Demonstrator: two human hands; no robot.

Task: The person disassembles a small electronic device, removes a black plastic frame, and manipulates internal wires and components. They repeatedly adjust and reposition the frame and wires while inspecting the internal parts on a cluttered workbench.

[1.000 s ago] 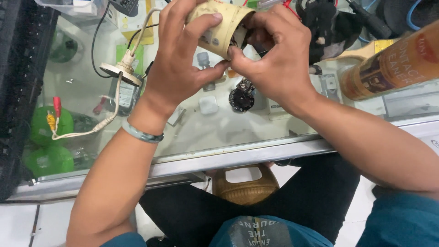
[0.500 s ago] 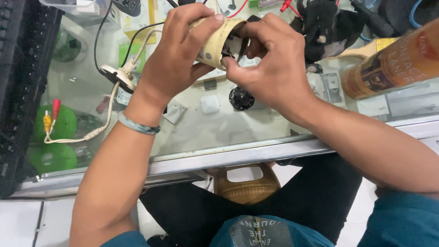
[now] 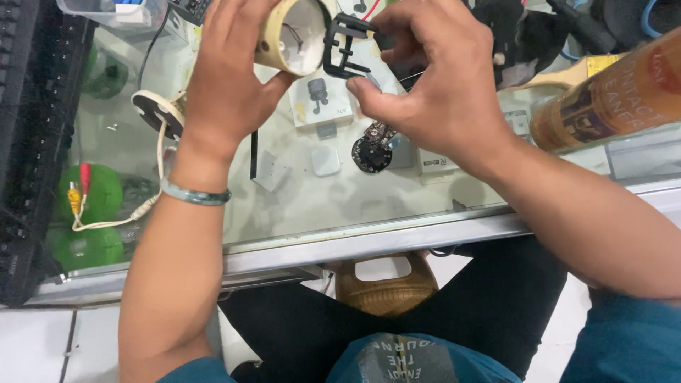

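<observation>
My left hand (image 3: 230, 78) grips a cream cylindrical housing (image 3: 294, 39) with its open end turned toward my right hand; thin wires show inside it. My right hand (image 3: 433, 85) pinches a black plastic frame piece (image 3: 342, 46) right at the housing's mouth. Below my hands, on the glass counter top (image 3: 298, 206), lies a small round black circuit board (image 3: 371, 152). A round cream base plate (image 3: 157, 112) with a white cable (image 3: 120, 216) lies to the left of my left wrist.
A black keyboard (image 3: 32, 142) runs along the left edge. A brown spray can (image 3: 610, 96) lies on its side at the right. Small boxes and green items show under the glass. Black gear is piled at the top right. A wicker stool (image 3: 386, 287) stands between my legs.
My right hand has drawn the black frame piece out of the cream housing, so its open end now shows. Both hands have shifted a little.
</observation>
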